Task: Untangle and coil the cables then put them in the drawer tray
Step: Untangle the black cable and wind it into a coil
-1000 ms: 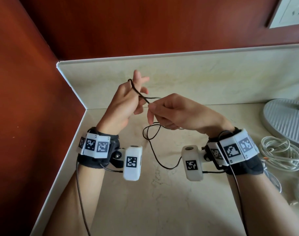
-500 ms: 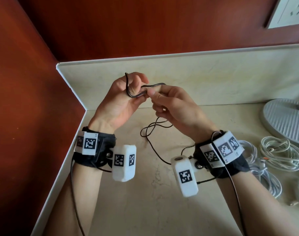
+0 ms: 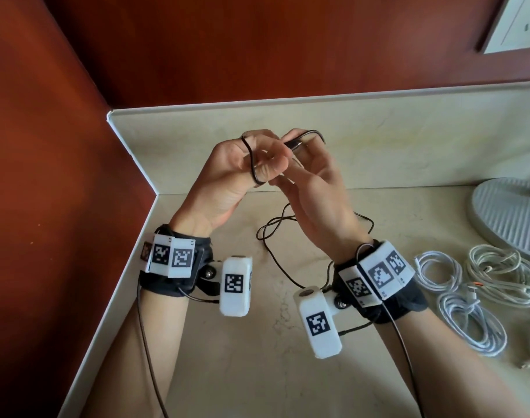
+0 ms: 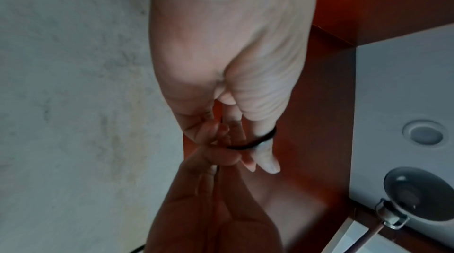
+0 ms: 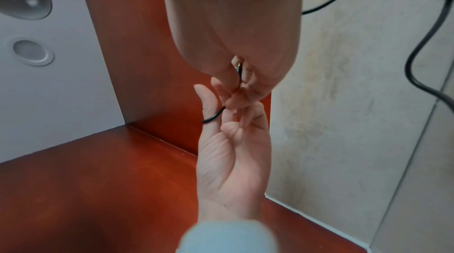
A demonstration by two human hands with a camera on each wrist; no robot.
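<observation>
Black cable point(image 3: 251, 159) looped round left hand point(image 3: 227, 179) fingers as coil former | right hand point(image 3: 315, 188) pinching plug end beside them, feeding wrap | slack trailing to bench point(image 3: 227, 372) below hands | white cables point(image 3: 469, 297) right of right hand

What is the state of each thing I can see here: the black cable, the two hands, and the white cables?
black cable: looped around a left finger, far end hanging loose to the counter, not yet coiled.
left hand: raised, holds the cable loop.
right hand: raised, pinches the cable near its plug.
white cables: lying on the counter in loose bundles, apart from the hands.
</observation>
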